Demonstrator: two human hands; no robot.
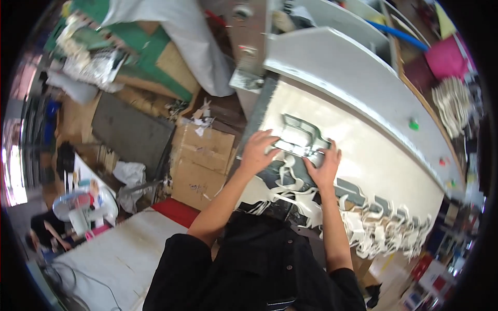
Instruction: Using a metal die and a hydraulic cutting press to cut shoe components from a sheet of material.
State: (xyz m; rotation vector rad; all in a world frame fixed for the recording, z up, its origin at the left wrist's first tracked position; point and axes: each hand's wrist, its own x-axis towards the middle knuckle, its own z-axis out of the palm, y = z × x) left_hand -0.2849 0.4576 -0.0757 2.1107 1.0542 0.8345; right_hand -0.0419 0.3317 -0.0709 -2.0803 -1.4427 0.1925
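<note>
A metal cutting die (pixel 296 148), a thin-walled frame with a curved outline, lies on a cream sheet of material (pixel 373 140). My left hand (pixel 258 151) grips its left end, thumb and fingers at the rim. On the opposite end my right hand (pixel 326 167) holds the die with thumb and fingertips. Between my forearms, cream scrap strips (pixel 290 181) with cut-out gaps hang toward me over a dark board.
A wide grey machine beam (pixel 342 57) spans behind the sheet. More tangled cream offcuts (pixel 378 233) droop along the near right edge. Flattened cardboard (pixel 202 166) and a white table (pixel 129 249) lie to the left. Another person (pixel 49 228) sits at the far left.
</note>
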